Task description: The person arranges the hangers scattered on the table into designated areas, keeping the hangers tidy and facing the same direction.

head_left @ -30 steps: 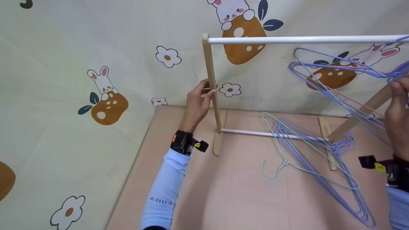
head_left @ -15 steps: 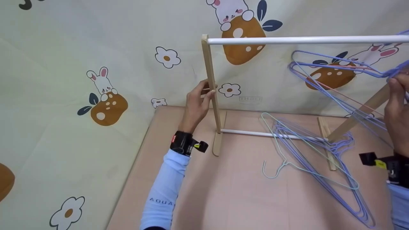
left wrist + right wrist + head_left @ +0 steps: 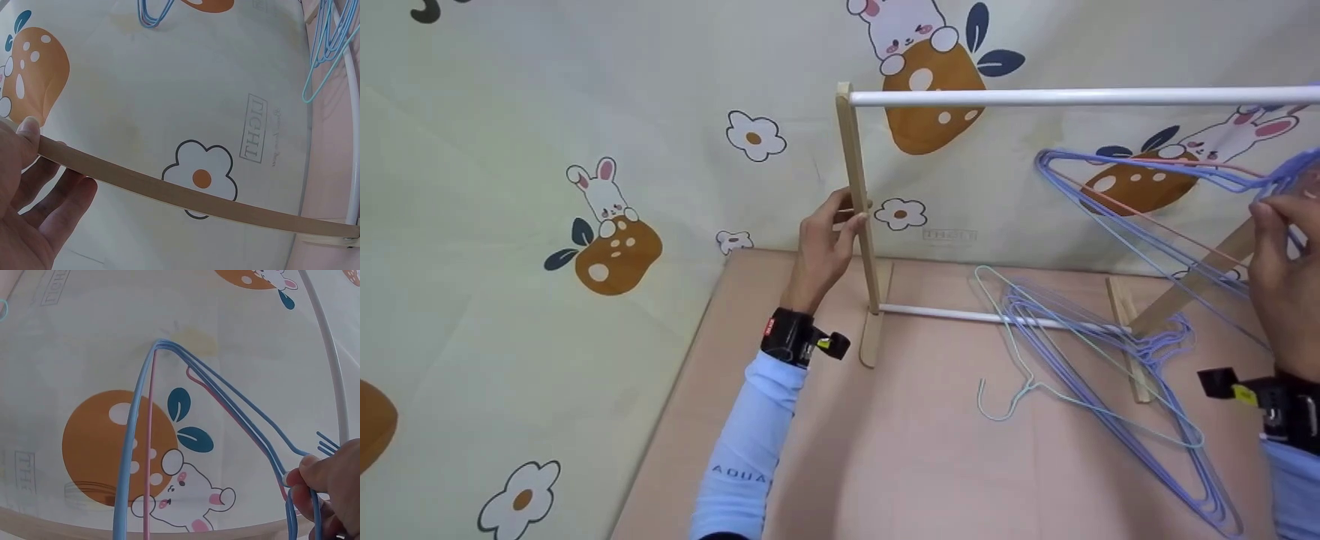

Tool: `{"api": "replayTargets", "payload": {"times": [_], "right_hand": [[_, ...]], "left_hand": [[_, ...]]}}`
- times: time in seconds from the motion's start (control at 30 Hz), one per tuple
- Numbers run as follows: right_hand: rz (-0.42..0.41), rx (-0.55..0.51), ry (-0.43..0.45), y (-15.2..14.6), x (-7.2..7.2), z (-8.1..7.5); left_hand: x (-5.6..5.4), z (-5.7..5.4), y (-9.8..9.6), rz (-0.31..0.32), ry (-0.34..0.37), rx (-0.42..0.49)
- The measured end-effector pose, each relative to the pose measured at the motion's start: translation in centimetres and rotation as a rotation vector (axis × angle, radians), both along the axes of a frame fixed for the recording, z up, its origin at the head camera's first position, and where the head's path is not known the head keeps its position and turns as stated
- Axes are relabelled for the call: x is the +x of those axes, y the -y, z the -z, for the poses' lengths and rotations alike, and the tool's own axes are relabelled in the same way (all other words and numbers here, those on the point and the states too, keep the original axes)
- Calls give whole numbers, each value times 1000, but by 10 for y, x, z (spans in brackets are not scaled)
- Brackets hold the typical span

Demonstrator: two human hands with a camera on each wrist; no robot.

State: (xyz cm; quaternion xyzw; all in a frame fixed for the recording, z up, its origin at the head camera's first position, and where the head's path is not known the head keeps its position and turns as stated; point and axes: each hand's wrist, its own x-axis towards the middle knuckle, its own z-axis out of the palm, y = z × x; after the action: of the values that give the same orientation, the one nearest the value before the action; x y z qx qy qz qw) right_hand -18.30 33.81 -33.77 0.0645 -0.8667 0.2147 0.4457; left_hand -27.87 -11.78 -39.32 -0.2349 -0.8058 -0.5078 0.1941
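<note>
Currently | thin blue-and-pink triangular wire hangers (image 3: pixel 127 472) near round white rail (image 3: pixel 1080 97), necks pinched by right hand (image 3: pixel 337 481), thumb closed on finger | left hand (image 3: pixel 821 251) pinches flat pale-wood upright (image 3: pixel 853 161) | hangers likely light, springy, slick, tangle-prone; best hold: bunched necks

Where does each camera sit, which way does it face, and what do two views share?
Head: worn on the head, facing forward and down at the rack; left hand, right hand and blue sleeves show.
Left wrist: worn there, looking along the wooden post; the left hand shows, gripping it.
Right wrist: worn there, facing the backdrop and the hangers that the right hand, partly visible, holds.
Head and left wrist share the wooden post.
</note>
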Motion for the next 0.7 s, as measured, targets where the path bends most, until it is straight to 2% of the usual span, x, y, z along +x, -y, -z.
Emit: {"api": "replayTargets", "payload": {"times": [0.13, 0.37, 0.53, 0.7], "right_hand": [[-1, -41, 5, 1, 1, 2], [60, -46, 10, 1, 7, 15], [34, -50, -8, 1, 10, 19], [4, -42, 28, 9, 16, 25]], "left_hand": [[0, 1, 0, 2, 0, 2], [0, 1, -1, 9, 15, 5], [1, 0, 0, 0, 27, 2], [2, -1, 0, 3, 27, 14]]}}
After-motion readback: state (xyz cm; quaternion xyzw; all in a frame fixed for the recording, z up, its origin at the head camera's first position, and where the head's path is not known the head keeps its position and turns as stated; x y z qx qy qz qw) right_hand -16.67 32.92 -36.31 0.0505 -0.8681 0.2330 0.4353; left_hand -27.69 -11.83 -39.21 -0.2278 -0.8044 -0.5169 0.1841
